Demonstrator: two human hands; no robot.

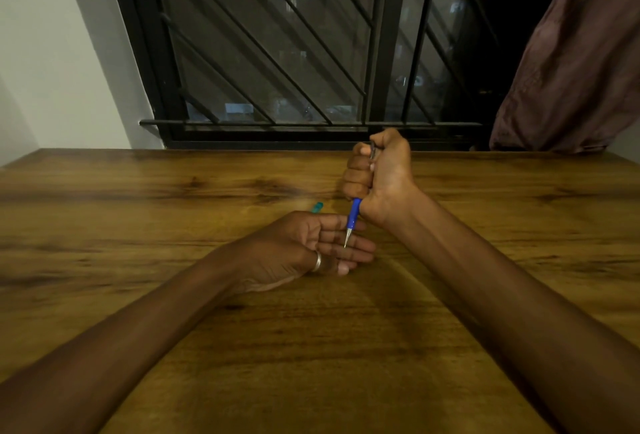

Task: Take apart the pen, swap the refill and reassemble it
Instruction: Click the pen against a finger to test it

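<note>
1. The pen (354, 217) sits just right of the frame's centre, its long axis near upright with a slight lean: the top end runs up into the fist and the tip points down and a little to the left.
2. Its visible lower part is a blue grip sleeve that narrows to a slim, silvery metal cone. The point of the cone hangs over, or just touches, the fingers of the other hand; which of the two I cannot tell.
3. The right hand (379, 174), right of centre, has its grip wrapped tight around the pen's upper barrel as a closed fist. The thumb lies over the top, where a sliver of dark metal, perhaps the clip, shows between thumb and fingers.
4. The left hand (304, 248), at centre, lies on the worktop with its palm turned sideways toward the pen. Its grip is apart, fingers straight and loosely together, holding nothing. A plain silver ring (317, 261) sits on one finger.
5. A small teal piece (317, 206) shows just above the left hand's knuckles, on the worktop; it is blurred and mostly hidden, so its kind is unclear.
6. The worktop (173, 295) is brown wood-grain with dark streaks and a smooth, faintly glossy face.
7. In the upper half, a black window grille (263, 52) with diagonal bars; at upper right, a brownish curtain (581, 63) hangs in folds.
</note>
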